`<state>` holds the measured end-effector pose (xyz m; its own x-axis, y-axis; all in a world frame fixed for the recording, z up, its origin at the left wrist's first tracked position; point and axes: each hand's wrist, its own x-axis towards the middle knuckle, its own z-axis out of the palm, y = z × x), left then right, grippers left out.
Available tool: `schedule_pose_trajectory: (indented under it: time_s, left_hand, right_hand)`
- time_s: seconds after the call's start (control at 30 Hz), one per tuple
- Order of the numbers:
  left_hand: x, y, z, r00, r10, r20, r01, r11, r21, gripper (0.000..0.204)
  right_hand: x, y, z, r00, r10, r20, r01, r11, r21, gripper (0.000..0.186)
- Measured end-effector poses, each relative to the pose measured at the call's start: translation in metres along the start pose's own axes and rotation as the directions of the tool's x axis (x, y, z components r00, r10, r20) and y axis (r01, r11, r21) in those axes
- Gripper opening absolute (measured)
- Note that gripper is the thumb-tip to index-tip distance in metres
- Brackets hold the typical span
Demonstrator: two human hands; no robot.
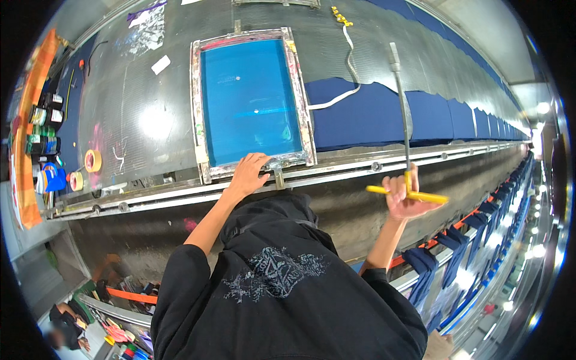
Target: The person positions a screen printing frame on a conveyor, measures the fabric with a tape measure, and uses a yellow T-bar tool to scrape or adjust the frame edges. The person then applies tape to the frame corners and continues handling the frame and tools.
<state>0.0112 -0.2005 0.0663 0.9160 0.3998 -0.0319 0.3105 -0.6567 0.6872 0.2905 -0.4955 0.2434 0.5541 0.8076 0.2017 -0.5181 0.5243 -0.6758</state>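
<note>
Worktable (162, 96), long and dark grey, is stretched across the view, its near edge bordered by a metal rail (354, 169). Navy fabric (432, 117) is spread along it, right of the frame. The paint-smeared frame (195, 102) is set flat on the table, near side by the rail, its middle filled by blue mesh (249, 96). The T-handled tool (402, 108) is held off to the right of the frame, over the near edge; its grey shaft is pointed away from the body, tip toward the far side. A white strap (350, 54) is run from a yellow clip (342, 17) to the frame's right side. By the right hand (405, 195), the tool's yellow crossbar is gripped, fingers curled round it; finger detail is slightly blurred. The left hand (247, 173) is laid over the frame's near rim, thumb spread from the fingers; whether the metal bracket (287, 161) just beside it is touched cannot be told. Two tape rolls (93, 161) are placed at far left. A white paper piece (161, 65) is left lying beyond them.
</note>
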Motion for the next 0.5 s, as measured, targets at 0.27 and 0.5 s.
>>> schedule_pose_trajectory:
  time_s: [0.27, 0.5]
  left_hand:
    - [-0.015, -0.065, -0.042, 0.820, -0.175, -0.545, 0.291, 0.947, 0.134, 0.055]
    - [-0.065, -0.148, -0.043, 0.495, -0.750, -0.439, 0.778, 0.607, -0.160, 0.069]
  right_hand:
    - [-0.002, 0.048, 0.023, 0.810, 0.347, -0.472, -0.332, 0.936, 0.118, 0.020]
    - [-0.031, 0.067, 0.006, 0.803, 0.148, -0.577, -0.294, 0.941, -0.169, 0.026]
